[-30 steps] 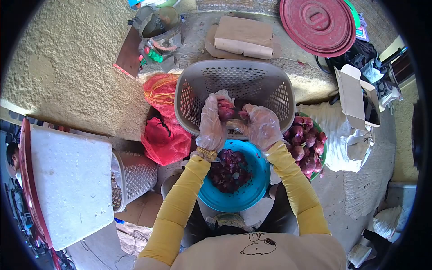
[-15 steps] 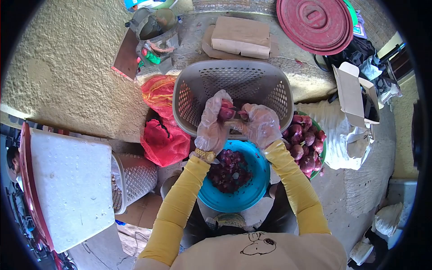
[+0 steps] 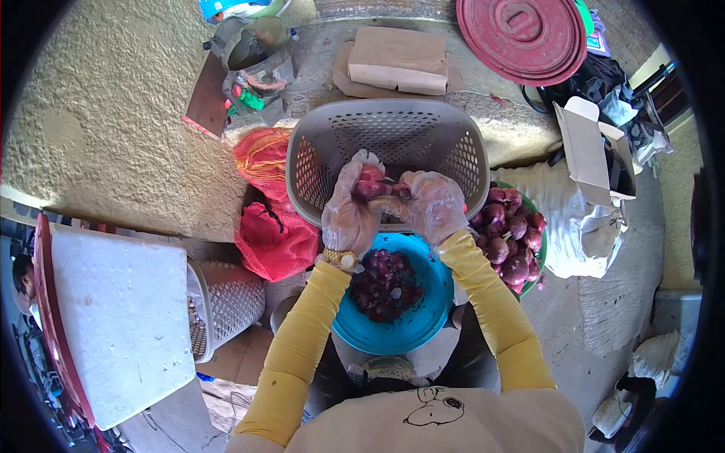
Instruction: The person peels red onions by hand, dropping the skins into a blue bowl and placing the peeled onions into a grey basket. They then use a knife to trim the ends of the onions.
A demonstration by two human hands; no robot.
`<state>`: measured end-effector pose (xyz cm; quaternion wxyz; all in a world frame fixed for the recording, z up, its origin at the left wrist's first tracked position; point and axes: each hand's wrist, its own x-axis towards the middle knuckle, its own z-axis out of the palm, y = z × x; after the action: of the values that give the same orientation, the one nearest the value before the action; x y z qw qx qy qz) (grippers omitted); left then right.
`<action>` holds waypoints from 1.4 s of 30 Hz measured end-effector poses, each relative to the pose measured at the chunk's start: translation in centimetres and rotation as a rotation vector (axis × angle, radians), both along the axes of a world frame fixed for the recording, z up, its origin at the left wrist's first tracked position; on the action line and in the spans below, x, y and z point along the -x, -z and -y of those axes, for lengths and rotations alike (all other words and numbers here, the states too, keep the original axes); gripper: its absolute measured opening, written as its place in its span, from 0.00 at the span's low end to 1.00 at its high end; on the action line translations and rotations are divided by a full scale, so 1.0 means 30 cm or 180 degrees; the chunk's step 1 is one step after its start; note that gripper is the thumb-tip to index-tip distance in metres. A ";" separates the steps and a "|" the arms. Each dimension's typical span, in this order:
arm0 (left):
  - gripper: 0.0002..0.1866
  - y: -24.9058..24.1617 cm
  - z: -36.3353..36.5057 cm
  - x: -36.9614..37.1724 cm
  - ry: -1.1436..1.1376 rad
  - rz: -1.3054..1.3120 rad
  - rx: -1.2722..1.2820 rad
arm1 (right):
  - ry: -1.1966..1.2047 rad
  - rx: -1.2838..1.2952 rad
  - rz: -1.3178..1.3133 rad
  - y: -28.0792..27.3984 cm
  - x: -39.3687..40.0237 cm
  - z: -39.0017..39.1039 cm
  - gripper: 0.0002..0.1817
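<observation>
My left hand (image 3: 351,208), in a clear plastic glove, is closed around a red onion (image 3: 369,183) above the near rim of a grey-brown plastic basket (image 3: 312,113). Close beside it, my gloved right hand (image 3: 436,205) is closed, with a small dark-red piece (image 3: 402,191) at its fingertips near the onion; I cannot tell what that piece is. Below both hands, a blue basin (image 3: 433,302) holds a heap of dark-red onion skins (image 3: 387,291). At the right, next to my right forearm, whole red onions (image 3: 516,241) fill a green-rimmed container (image 3: 543,260).
Red mesh sacks (image 3: 276,238) lie left of the basket. Farther left are a white foam board (image 3: 121,317) and another perforated basket (image 3: 234,298). A cardboard piece (image 3: 399,60) and a red lid (image 3: 521,38) rest on the ledge ahead. An open carton (image 3: 589,155) stands at right.
The onion has turned slightly in my left hand, with more of its side showing. Both hands stay close together over the basket's near rim. The view has shifted a little.
</observation>
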<state>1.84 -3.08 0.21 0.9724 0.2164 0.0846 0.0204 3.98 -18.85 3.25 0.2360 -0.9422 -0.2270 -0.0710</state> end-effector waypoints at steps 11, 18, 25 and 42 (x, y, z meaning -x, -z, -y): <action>0.15 0.048 0.002 -0.004 0.0219 -0.0120 0.1383 | 0.0026 -0.0045 0.0105 0.008 -0.003 -0.010 0.36; 0.18 0.080 -0.004 -0.005 0.0731 -0.0060 0.1905 | -0.0059 0.0169 0.0206 0.008 -0.008 0.004 0.41; 0.17 0.071 0.008 -0.004 0.0727 -0.0204 0.2078 | -0.0093 0.0459 0.0238 0.069 -0.019 0.010 0.42; 0.14 0.056 0.012 0.014 0.0768 -0.0022 0.2247 | -0.0259 0.0707 0.0141 0.091 -0.033 0.025 0.37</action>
<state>1.43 -3.45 -1.46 0.9823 -0.1237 0.0637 -0.1256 4.97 -19.59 0.53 0.1278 -0.9507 -0.2767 -0.0565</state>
